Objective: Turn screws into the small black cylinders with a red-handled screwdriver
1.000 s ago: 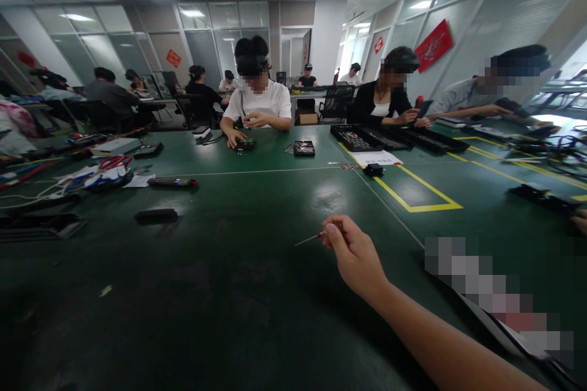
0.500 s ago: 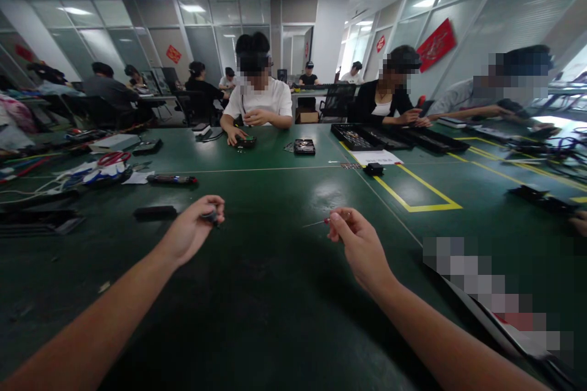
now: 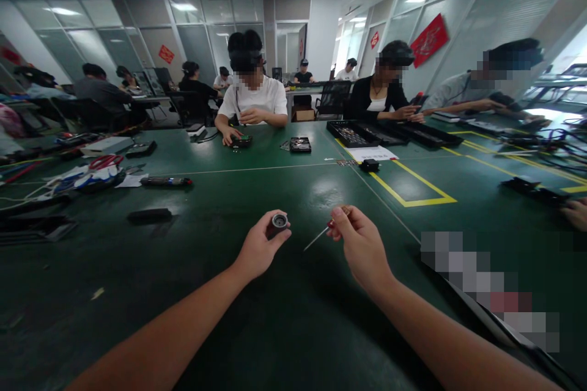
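Note:
In my left hand (image 3: 262, 247) is a small dark cylindrical part (image 3: 279, 221), its round, ringed end turned toward me. The fingers wrap its far side and the thumb presses the near side; the rest of its body is hidden. My right hand (image 3: 360, 241) grips a screwdriver (image 3: 316, 238) by its red and yellowish handle. Its thin metal shaft points down and to the left, its tip apart from the cylinder. Both hands are above the green tabletop (image 3: 257, 330).
A dark bar-shaped piece (image 3: 150, 215) and a pen-like tool (image 3: 166, 181) lie at left, near red-handled scissors (image 3: 104, 162). Ahead are an open black case (image 3: 300, 145) and a small black block (image 3: 369, 165). Co-workers sit across the table. A pixelated sheet (image 3: 490, 293) lies at right.
My left hand has moved right, close to my right hand, and the cylinder's end now faces me. The screwdriver's shaft has tilted further downward. The view has shifted slightly.

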